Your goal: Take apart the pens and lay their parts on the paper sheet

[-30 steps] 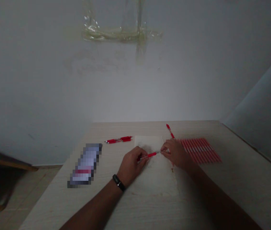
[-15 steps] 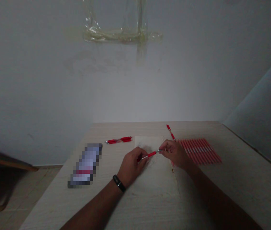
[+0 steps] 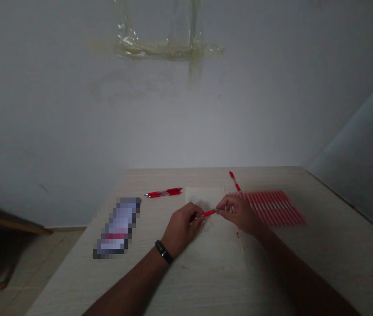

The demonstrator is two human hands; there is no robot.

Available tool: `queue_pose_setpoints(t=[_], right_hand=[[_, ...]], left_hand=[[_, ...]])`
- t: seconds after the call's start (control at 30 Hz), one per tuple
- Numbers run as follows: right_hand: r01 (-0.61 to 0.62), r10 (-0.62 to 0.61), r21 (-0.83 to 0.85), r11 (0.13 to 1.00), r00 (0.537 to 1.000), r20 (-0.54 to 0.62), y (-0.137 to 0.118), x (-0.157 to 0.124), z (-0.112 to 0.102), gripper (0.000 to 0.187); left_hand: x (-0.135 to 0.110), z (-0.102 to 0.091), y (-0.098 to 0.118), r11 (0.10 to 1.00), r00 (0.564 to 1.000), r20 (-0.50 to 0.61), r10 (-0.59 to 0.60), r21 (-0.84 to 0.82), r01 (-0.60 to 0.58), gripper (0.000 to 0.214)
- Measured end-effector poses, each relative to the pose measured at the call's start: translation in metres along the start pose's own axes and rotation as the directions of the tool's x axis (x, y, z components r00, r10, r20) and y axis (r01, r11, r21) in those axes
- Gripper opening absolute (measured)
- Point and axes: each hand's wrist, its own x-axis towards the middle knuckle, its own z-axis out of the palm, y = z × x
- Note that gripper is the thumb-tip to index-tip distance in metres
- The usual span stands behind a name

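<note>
Over a pale sheet [image 3: 212, 254] on the table, a red pen [image 3: 209, 213] is held between my two hands. My left hand [image 3: 186, 221], with a black band on the wrist, is closed around the pen's rear part. The thumb and fingertips of my right hand [image 3: 237, 211] pinch its silvery tip end. Whether the tip is a separate piece is too small to tell. Beyond my right hand lies a single red pen [image 3: 234, 181], set at a slant. A row of several red pens [image 3: 275, 206] lies side by side to the right, partly behind that hand.
Two red pens [image 3: 164, 192] lie together at the back left. A pixelated phone-like object [image 3: 118, 226] rests on the left of the table [image 3: 84, 281]. Behind the table stands a wall [image 3: 212, 123] with clear tape on it. Dark furniture [image 3: 5, 232] is at the lower left.
My right hand has shifted slightly left and down, bringing the silvery tip closer against the red grip. My left hand has barely moved.
</note>
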Motion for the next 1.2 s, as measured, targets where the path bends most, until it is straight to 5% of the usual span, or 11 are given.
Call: queue_pose_setpoints(t=[0.3,0.47,0.67,0.8,1.2], right_hand=[[0.036,-0.031,-0.044,0.998,0.993,0.111,-0.007,-0.0013,0.0003,0.026],[0.113,-0.109,-0.058,0.992,0.992,0.069,-0.0085,-0.0031,-0.0044,0.01],[0.157,-0.144,-0.082,0.984,0.979,0.145,-0.0053,-0.0021,-0.0018,0.025],[0.145,-0.137,-0.047,0.988,0.98,0.146,-0.0076,-0.0029,-0.0014,0.015],[0.12,-0.111,-0.047,0.992,0.978,0.176,-0.01,-0.0033,0.0008,0.026]], left_hand=[[-0.0008,0.0001,-0.0002,1.0,1.0,-0.003,0.023,0.014,-0.022,0.004],[-0.0012,-0.001,0.0008,0.999,0.999,-0.01,0.032,-0.002,-0.032,0.006],[0.0001,-0.0019,0.0011,0.999,0.999,0.004,0.035,0.014,-0.035,0.008],[0.0003,-0.0025,0.002,0.999,0.999,-0.004,0.04,0.007,-0.04,0.009],[-0.0007,-0.0026,0.0001,0.998,0.998,0.011,0.056,0.017,-0.056,0.011]])
